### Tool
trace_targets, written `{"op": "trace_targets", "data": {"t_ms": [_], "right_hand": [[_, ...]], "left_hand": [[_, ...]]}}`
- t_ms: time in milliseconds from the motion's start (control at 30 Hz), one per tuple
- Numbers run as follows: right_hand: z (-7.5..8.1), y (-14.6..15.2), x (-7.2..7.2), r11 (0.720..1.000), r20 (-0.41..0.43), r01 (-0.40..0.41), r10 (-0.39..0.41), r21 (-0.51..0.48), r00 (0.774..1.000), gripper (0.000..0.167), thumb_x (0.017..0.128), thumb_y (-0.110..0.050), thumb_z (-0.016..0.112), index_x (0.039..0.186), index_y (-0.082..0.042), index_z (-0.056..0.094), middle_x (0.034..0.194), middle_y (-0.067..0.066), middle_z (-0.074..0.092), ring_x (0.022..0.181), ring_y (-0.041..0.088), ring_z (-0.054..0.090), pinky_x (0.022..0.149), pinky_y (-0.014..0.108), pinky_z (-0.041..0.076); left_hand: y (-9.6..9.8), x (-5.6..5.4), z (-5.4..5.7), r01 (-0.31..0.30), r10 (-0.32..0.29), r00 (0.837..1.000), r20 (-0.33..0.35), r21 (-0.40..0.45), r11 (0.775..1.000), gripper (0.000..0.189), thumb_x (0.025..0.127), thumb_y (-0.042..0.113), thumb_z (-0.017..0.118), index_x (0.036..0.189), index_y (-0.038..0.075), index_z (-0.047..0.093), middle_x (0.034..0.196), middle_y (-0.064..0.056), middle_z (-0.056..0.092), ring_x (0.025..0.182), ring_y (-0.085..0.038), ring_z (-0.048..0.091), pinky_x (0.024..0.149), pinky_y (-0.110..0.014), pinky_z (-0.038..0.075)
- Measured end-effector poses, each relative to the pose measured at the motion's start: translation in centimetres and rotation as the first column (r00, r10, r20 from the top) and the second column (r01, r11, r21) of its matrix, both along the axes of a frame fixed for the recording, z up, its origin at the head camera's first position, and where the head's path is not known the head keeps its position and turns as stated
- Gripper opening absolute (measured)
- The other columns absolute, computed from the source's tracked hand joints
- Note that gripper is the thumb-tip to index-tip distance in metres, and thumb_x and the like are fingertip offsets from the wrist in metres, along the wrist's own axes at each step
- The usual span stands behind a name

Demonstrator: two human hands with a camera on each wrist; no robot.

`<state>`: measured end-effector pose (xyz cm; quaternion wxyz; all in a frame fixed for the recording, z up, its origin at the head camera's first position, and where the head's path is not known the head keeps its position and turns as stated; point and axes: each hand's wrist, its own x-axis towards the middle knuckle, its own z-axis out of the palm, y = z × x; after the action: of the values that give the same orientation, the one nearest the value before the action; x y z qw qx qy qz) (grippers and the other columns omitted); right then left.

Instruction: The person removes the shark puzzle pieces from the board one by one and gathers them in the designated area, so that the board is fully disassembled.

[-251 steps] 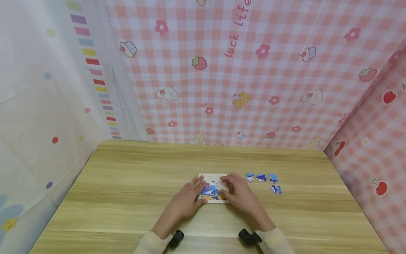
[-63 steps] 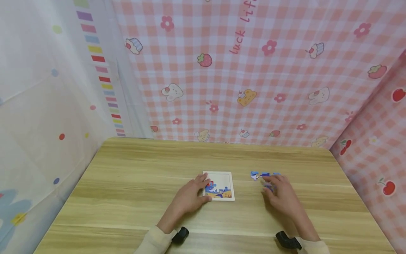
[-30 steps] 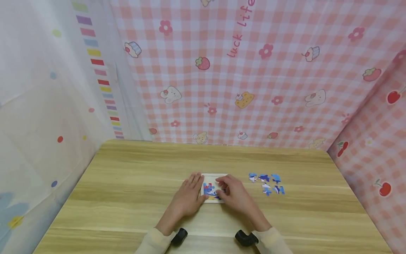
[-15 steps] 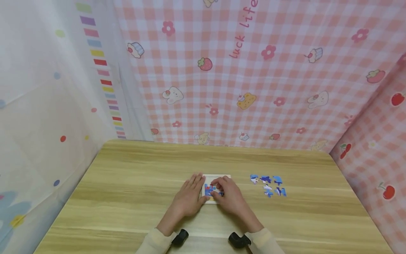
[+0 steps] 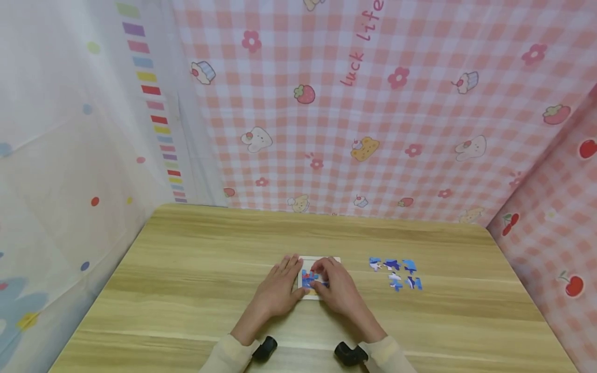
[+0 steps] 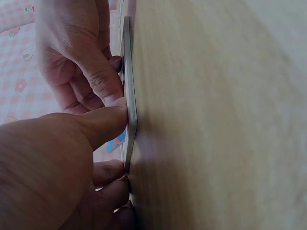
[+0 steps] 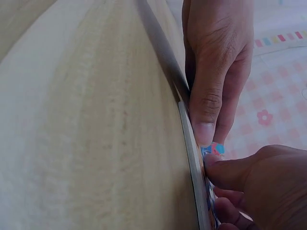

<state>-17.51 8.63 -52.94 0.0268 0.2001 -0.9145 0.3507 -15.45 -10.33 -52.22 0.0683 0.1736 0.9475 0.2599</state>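
Observation:
A shallow white puzzle tray [image 5: 342, 259] lies on the table between both hands, its lower part filled with blue, red and yellow jigsaw pieces. My left hand [image 5: 276, 292] holds the tray's left side, fingers along that edge and thumb at the near corner. In the left wrist view the left thumb [image 6: 108, 122] presses the tray's edge. My right hand [image 5: 339, 287] is over the tray's right half, thumb and forefinger together on a red-and-blue puzzle piece [image 7: 217, 148], which stands tilted up from the tray. The right fingers hide much of the picture.
Several loose puzzle pieces [image 5: 395, 281] in blue, white and purple lie in two rows right of the tray. Black wrist devices [image 5: 265, 349] sit below both hands. A pink checked curtain [image 5: 326, 129] hangs behind the wooden table [image 5: 210, 248].
My right hand has come from the loose pieces back over the tray, then a little left. A white-and-blue piece now lies among the loose ones. The left hand stays at the tray.

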Motion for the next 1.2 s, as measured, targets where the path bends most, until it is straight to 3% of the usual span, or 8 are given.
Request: {"op": "trace_targets", "data": {"t_ms": [300, 433, 1000, 1200], "right_hand": [[-0.1, 0.0, -0.2, 0.991, 0.029, 0.055, -0.051, -0.126, 0.998, 0.013, 0.093, -0.003, 0.073, 0.103, -0.012, 0.071, 0.083, -0.005, 0.065, 0.070, 0.002, 0.054, 0.063, 0.018, 0.049], [-0.1, 0.2, -0.2, 0.988, 0.031, 0.062, -0.058, -0.138, 0.998, 0.011, 0.092, -0.005, 0.074, 0.100, -0.014, 0.073, 0.082, -0.005, 0.066, 0.069, 0.003, 0.055, 0.062, 0.018, 0.049], [1.8, 3.6, 0.6, 0.967, 0.104, 0.135, -0.115, -0.215, 0.988, 0.011, 0.094, -0.005, 0.073, 0.097, -0.015, 0.072, 0.086, -0.003, 0.071, 0.079, 0.008, 0.066, 0.074, 0.020, 0.058], [2.1, 5.9, 0.6, 0.965, 0.110, 0.192, -0.174, -0.177, 0.979, 0.011, 0.094, -0.007, 0.074, 0.098, -0.017, 0.073, 0.089, -0.002, 0.072, 0.082, 0.009, 0.065, 0.076, 0.019, 0.057]], "left_hand": [[0.1, -0.1, 0.0, -0.005, 0.005, 1.000, 0.015, 0.006, 1.000, 0.070, 0.102, 0.034, 0.061, 0.158, 0.000, 0.035, 0.169, -0.018, 0.026, 0.159, -0.037, 0.021, 0.130, -0.054, 0.020], [0.1, -0.1, 0.1, -0.005, 0.005, 1.000, 0.020, 0.009, 1.000, 0.071, 0.102, 0.035, 0.061, 0.158, 0.000, 0.034, 0.169, -0.018, 0.026, 0.159, -0.037, 0.021, 0.130, -0.054, 0.020], [0.1, 0.2, 0.2, -0.019, 0.019, 0.999, 0.034, -0.003, 1.000, 0.072, 0.101, 0.034, 0.061, 0.158, 0.000, 0.034, 0.169, -0.018, 0.025, 0.159, -0.037, 0.021, 0.130, -0.053, 0.019], [0.1, 0.2, 0.2, -0.013, 0.013, 1.000, 0.028, 0.010, 1.000, 0.072, 0.102, 0.035, 0.061, 0.158, -0.001, 0.034, 0.169, -0.018, 0.024, 0.159, -0.037, 0.021, 0.130, -0.054, 0.019]]}}
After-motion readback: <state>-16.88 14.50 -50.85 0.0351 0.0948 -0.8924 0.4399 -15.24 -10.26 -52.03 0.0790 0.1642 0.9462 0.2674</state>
